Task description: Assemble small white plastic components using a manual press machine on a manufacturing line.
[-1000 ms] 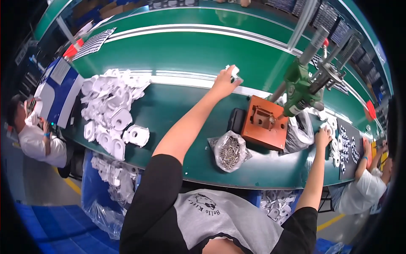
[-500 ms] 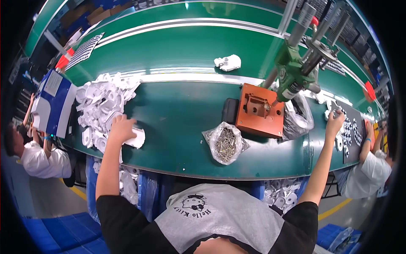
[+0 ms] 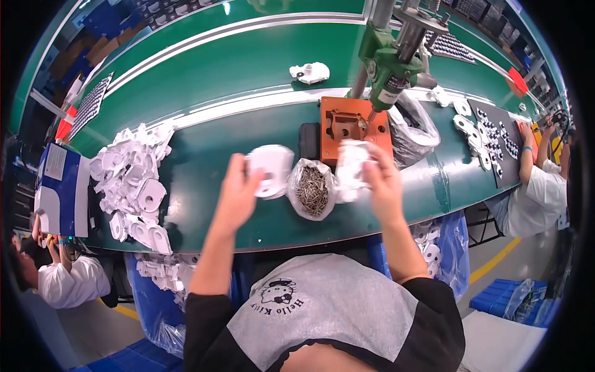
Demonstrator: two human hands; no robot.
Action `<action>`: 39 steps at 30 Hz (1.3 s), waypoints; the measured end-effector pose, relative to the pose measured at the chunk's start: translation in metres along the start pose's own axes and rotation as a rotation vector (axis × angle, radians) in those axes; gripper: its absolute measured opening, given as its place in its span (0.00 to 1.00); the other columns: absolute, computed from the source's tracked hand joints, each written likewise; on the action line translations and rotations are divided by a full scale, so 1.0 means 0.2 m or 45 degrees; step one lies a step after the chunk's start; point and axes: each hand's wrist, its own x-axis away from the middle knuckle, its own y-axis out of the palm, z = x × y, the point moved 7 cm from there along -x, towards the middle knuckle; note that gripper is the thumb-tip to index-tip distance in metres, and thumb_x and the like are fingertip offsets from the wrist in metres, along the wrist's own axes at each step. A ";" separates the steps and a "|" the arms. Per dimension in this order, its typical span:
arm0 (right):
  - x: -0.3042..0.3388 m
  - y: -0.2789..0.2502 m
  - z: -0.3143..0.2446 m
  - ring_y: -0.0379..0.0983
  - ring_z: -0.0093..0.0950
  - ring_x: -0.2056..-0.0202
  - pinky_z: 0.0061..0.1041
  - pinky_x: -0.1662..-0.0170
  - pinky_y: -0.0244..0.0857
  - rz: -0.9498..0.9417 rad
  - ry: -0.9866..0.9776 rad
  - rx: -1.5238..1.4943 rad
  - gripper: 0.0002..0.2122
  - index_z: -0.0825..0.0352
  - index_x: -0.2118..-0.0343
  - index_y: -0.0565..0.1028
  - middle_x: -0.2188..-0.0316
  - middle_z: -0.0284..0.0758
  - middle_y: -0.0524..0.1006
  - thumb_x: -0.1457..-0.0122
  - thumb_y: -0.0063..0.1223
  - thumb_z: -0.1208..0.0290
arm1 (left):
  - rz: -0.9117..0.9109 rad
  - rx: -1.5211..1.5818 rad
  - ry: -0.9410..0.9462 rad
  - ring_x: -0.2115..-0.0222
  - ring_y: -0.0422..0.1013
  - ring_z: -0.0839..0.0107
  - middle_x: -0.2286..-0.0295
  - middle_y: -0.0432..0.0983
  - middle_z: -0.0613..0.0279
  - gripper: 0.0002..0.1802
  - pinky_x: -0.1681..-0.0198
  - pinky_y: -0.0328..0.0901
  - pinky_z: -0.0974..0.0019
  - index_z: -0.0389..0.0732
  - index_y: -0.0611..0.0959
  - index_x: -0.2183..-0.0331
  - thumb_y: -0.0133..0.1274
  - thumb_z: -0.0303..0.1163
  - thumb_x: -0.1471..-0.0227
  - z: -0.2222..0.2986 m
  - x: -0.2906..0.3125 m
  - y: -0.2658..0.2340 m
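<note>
My left hand [image 3: 240, 189] grips a white plastic housing piece [image 3: 276, 168], rounded and with a round hole, held above the green bench. Opposite it, my right hand [image 3: 383, 181] is closed on another white plastic part [image 3: 352, 167], blurred by motion. Between the two sits a clear plastic bag of metal screws [image 3: 312, 191], open at the top. Just behind the right-hand part stands an orange metal fixture [image 3: 338, 124] under a green hand press [image 3: 387, 68]. No part shows seated in the fixture's recess.
A heap of white plastic parts [image 3: 133, 164] lies at left beside a blue and white box [image 3: 65, 189]. One white assembly [image 3: 310, 72] rests on the far green belt. At right are a plastic bag [image 3: 415, 133], more white pieces [image 3: 474, 139] and a co-worker [image 3: 539, 192].
Both hands have come inward: the left from the heap with a housing piece, the right from the right-hand parts with a white part. The view has also shifted.
</note>
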 end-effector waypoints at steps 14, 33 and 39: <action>-0.03 0.23 0.04 0.66 0.15 0.65 0.14 0.61 0.63 -0.104 0.059 0.068 0.17 0.70 0.48 0.67 0.65 0.30 0.72 0.41 0.46 0.76 | -0.070 0.857 -0.064 0.64 0.67 0.80 0.63 0.72 0.62 0.23 0.59 0.61 0.76 0.32 0.72 0.56 0.33 0.42 0.38 0.16 0.07 0.42; 0.06 0.31 0.32 0.69 0.20 0.73 0.20 0.72 0.66 -0.222 0.913 -1.194 0.09 0.65 0.62 0.71 0.72 0.29 0.71 0.41 0.46 0.66 | 0.023 -0.292 0.972 0.47 0.57 0.49 0.50 0.62 0.47 0.35 0.42 0.47 0.54 0.43 0.61 0.52 0.58 0.24 0.63 0.33 0.10 0.46; 0.13 0.31 0.32 0.69 0.27 0.57 0.27 0.58 0.67 -0.072 0.953 -1.072 0.14 0.65 0.53 0.66 0.59 0.36 0.71 0.37 0.35 0.64 | 0.053 -0.071 0.760 0.52 0.64 0.50 0.53 0.66 0.45 0.27 0.51 0.61 0.54 0.42 0.64 0.55 0.56 0.20 0.58 0.12 0.02 0.55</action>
